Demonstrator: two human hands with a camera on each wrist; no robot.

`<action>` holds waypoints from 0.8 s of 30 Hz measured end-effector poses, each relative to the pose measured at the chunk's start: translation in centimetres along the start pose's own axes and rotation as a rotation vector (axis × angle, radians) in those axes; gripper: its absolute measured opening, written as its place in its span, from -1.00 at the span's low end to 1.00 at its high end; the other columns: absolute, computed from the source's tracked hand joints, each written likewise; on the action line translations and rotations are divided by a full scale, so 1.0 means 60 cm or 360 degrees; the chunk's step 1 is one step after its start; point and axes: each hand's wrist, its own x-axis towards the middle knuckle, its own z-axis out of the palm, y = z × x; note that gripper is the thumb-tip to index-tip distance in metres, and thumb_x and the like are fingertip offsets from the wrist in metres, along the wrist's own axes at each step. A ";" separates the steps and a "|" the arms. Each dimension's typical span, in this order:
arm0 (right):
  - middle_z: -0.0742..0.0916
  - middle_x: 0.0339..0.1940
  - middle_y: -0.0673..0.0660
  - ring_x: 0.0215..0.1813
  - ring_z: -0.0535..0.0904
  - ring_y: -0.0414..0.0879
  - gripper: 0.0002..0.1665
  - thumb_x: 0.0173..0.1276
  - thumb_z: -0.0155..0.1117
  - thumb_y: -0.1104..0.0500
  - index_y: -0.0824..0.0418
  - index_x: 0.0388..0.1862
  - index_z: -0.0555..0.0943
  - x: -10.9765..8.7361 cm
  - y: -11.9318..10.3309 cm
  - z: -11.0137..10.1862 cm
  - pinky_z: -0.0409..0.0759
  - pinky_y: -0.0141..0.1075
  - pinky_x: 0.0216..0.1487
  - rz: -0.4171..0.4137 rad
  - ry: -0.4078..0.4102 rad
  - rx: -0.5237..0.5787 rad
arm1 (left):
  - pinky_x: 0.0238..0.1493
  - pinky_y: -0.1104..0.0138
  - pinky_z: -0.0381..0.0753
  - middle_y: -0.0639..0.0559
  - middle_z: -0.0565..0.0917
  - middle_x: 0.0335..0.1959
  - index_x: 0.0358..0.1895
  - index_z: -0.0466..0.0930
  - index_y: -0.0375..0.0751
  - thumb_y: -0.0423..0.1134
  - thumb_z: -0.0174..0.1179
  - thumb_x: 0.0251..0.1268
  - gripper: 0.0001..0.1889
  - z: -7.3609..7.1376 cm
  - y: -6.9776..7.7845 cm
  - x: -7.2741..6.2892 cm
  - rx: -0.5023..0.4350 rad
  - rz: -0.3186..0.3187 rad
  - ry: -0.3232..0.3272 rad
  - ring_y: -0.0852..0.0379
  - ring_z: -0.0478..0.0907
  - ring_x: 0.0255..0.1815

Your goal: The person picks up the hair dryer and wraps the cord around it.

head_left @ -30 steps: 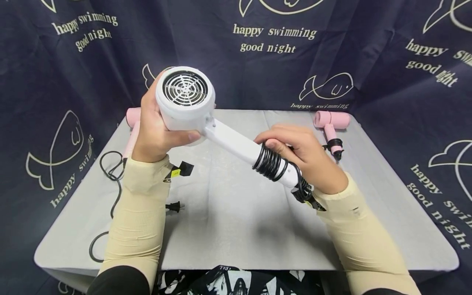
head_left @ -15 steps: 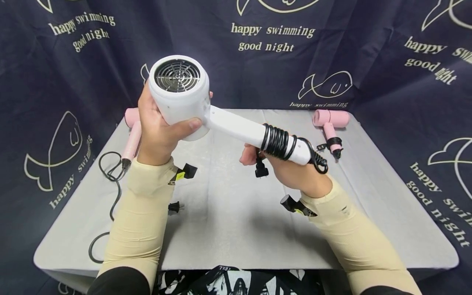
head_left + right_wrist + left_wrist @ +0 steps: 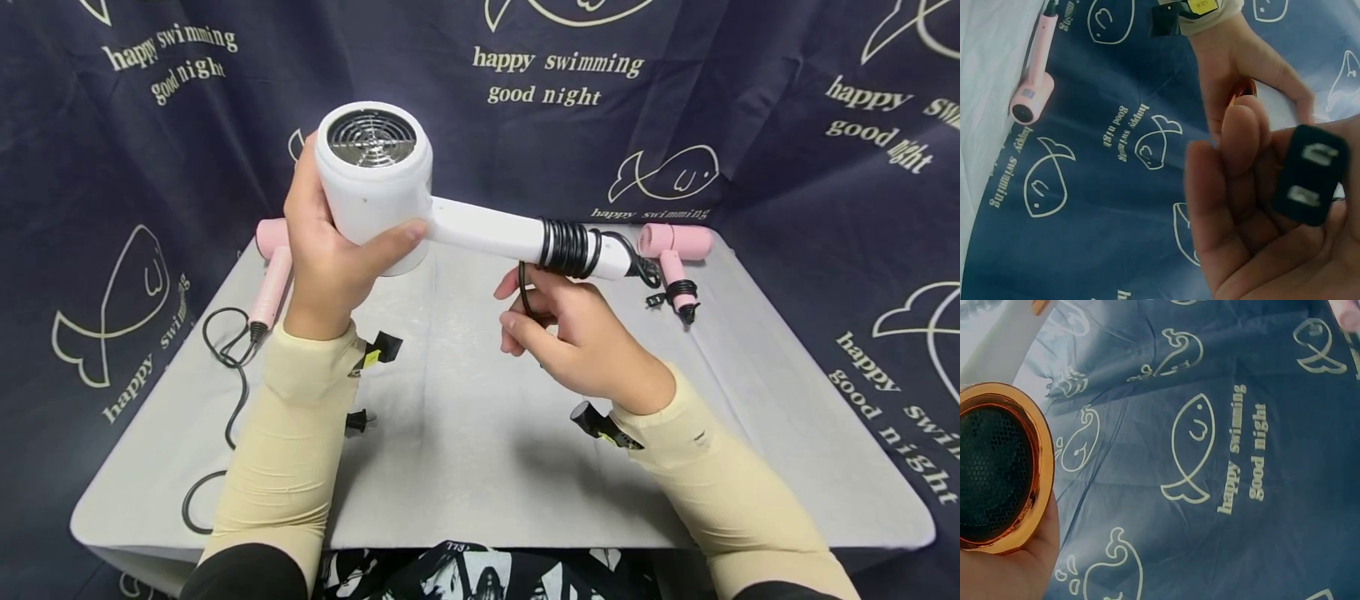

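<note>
A white hair dryer (image 3: 367, 204) is held above the table with its grille end up and its handle toward the right. My left hand (image 3: 322, 262) grips the barrel, thumb across the near side. The copper-coloured rim (image 3: 1043, 462) of its other end shows in the left wrist view. Black cord (image 3: 566, 248) is wound in several turns round the handle. Just under these turns, my right hand (image 3: 588, 337) holds the cord's loose end between curled fingers. The two-pin plug (image 3: 1311, 175) appears over that palm in the right wrist view; the head view hides it.
On the grey-covered table (image 3: 465, 467), a pink hair dryer (image 3: 272, 287) lies at the left with its cord (image 3: 242, 400) loose and its plug (image 3: 357, 421) beside my left sleeve. Another pink hair dryer (image 3: 678, 242), cord wrapped, lies at the back right. Dark printed cloth (image 3: 450, 142) hangs behind.
The dryer's handle has swung up toward level and the grille has tipped away. My right hand has gone from beside the wound handle to below it, bringing the cord's plug end under.
</note>
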 end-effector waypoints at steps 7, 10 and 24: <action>0.72 -0.48 -0.12 -0.47 0.65 -0.31 -0.76 0.48 0.23 0.31 0.21 0.09 0.56 -0.012 -0.014 -0.013 0.61 -0.46 -0.41 -0.0261 0.0024 -0.0169 | 0.11 0.16 0.61 -0.11 0.71 -0.04 0.13 0.59 -0.32 -0.23 0.53 -0.29 -0.29 -0.008 0.002 0.005 0.0036 -0.0041 0.0054 -0.16 0.63 -0.01; 0.68 -0.49 -0.16 -0.51 0.56 -0.37 -0.74 0.51 0.19 0.29 0.21 0.13 0.58 -0.015 -0.021 -0.020 0.52 -0.51 -0.44 -0.0304 0.0044 -0.0351 | 0.09 0.18 0.59 -0.06 0.71 -0.03 0.16 0.60 -0.31 -0.27 0.53 -0.30 -0.27 -0.012 0.002 0.006 0.0085 -0.0054 0.0024 -0.15 0.61 0.01; 0.70 -0.42 -0.09 -0.50 0.42 -0.26 -0.79 0.37 0.41 0.22 0.15 -0.03 0.71 -0.038 -0.046 -0.053 0.46 -0.34 -0.46 -0.0361 0.0171 -0.1082 | 0.14 0.27 0.54 -0.07 0.71 0.12 0.29 0.55 -0.31 -0.47 0.61 -0.30 -0.16 -0.013 0.010 -0.004 0.0449 -0.0197 -0.0505 0.09 0.61 0.04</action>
